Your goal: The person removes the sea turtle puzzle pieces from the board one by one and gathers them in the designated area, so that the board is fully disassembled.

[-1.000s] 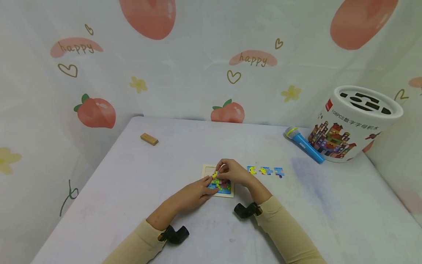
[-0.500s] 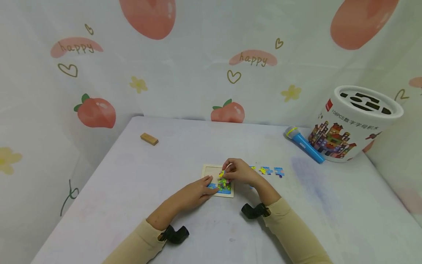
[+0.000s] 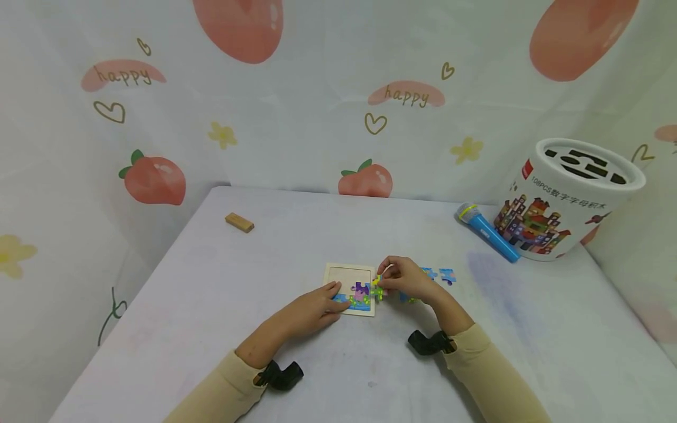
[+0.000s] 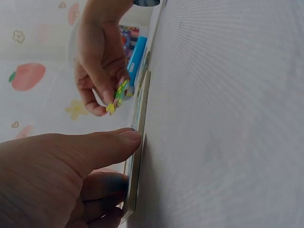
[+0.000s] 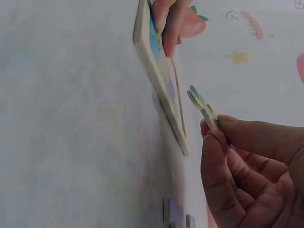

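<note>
A square wooden puzzle tray [image 3: 334, 272] lies mid-table, with purple, pink, green and blue puzzle pieces [image 3: 361, 292] along its lower part. My left hand [image 3: 308, 309] rests on the tray's left side, its thumb at the near edge and fingertips on top. Just above the tray's right edge, my right hand [image 3: 411, 281] pinches a yellow-green puzzle piece [image 5: 203, 107] between thumb and fingers. In the left wrist view this piece [image 4: 121, 94] hangs apart from the tray. Loose puzzle pieces [image 3: 447, 275] lie to the right, some partly hidden by my right hand.
A small wooden block [image 3: 240, 222] lies at the back left. At the back right, a blue toy microphone [image 3: 489, 236] lies beside a large white bucket [image 3: 539, 220] with a slotted lid. A printed curtain [image 3: 296, 123] hangs behind the table.
My right hand has moved right, carrying the yellow-green piece from over the tray's middle to its right edge. More of the tray floor shows. My left hand stays where it was.
</note>
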A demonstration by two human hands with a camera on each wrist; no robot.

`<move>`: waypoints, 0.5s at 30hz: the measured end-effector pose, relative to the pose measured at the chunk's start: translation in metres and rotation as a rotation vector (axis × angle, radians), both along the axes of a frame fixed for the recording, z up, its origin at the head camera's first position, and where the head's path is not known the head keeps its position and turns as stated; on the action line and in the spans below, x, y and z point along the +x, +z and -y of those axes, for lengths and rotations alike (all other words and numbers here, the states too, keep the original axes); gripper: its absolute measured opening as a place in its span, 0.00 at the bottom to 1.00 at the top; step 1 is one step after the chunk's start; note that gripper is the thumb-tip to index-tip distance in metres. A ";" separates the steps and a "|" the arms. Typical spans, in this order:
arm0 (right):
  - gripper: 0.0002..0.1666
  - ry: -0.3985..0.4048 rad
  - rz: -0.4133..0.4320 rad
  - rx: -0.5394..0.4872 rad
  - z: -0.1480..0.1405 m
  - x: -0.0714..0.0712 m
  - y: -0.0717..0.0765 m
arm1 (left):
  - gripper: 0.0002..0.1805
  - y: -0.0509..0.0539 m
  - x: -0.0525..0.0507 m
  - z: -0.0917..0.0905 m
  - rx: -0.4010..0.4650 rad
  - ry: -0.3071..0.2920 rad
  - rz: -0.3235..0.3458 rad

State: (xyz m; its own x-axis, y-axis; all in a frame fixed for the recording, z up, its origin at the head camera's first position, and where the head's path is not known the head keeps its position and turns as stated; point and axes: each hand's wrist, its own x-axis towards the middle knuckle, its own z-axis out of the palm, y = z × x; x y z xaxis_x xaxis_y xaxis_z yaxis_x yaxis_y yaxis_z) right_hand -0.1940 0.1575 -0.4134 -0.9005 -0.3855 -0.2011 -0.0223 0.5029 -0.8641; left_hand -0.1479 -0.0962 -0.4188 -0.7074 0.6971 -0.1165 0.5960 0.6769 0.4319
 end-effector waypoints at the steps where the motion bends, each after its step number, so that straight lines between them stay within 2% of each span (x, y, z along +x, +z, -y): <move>1: 0.12 -0.003 -0.003 0.008 -0.002 0.001 0.000 | 0.19 0.000 0.000 0.000 0.000 0.003 0.000; 10: 0.12 -0.011 -0.032 -0.006 -0.026 0.011 0.002 | 0.19 -0.001 0.002 0.000 0.001 0.006 -0.010; 15: 0.14 -0.051 -0.045 -0.009 -0.040 0.017 0.003 | 0.19 -0.001 0.002 0.000 0.003 0.001 -0.021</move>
